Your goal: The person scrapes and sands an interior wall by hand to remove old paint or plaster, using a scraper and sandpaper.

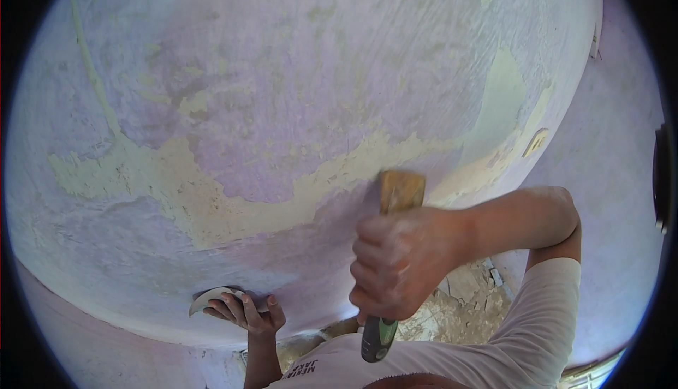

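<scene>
My right hand (399,262) is wrapped round the handle of a putty knife (402,191), raised in front of the wall. Its broad yellowish blade points up, and the green and black handle end sticks out below the fist. Low on the left, my left hand (254,313) holds a pale, curved piece (212,298) like the rim of a shallow bowl, close to the wall. Most of that piece lies hidden behind the fingers. The purple wall (261,121) has a long, ragged cream patch (226,223) running across it, behind the blade.
A socket or switch plate (535,142) sits on the wall at the right, near the corner. Beyond it is another purple wall (593,177), with a dark object (662,177) at the far edge. Broken debris (459,304) covers the floor below my right arm.
</scene>
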{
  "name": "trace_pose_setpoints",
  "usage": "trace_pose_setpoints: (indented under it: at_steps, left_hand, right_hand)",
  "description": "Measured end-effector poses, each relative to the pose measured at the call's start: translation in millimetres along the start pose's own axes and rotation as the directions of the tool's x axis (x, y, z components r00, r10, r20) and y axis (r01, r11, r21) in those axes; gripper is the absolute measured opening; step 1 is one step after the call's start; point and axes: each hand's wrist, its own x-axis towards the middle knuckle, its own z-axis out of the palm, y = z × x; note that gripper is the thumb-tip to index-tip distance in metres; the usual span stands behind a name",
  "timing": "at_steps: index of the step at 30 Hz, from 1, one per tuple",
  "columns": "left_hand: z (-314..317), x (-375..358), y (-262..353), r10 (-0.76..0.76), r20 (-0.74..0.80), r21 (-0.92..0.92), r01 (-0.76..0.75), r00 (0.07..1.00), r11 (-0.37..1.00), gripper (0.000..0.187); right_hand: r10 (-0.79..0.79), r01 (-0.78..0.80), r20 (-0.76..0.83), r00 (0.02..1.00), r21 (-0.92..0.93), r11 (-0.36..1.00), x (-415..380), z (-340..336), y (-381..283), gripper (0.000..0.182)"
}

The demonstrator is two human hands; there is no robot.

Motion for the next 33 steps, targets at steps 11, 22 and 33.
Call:
trace_pose_setpoints:
  at_steps: [11,22,33]
  left_hand:
    - [-0.6,1.8,-0.2,0.005,0.001,0.001,-0.005,1.0,1.0,0.054]
    - [-1.3,1.2,0.4,-0.009,0.006,-0.002,0.009,1.0,1.0,0.053]
    - [-1.3,5.3,2.1,-0.003,0.004,0.01,0.003,1.0,1.0,0.052]
  right_hand:
    - [0.071,-0.07,-0.121,0.99,0.02,0.997,1.2,-12.6,6.1,0.047]
    - [0.023,-0.023,-0.004,1.0,-0.004,1.0,-2.5,-2.9,0.8,0.046]
    - [0.031,-0.031,-0.026,0.999,0.024,0.999,0.7,-4.8,2.5,0.045]
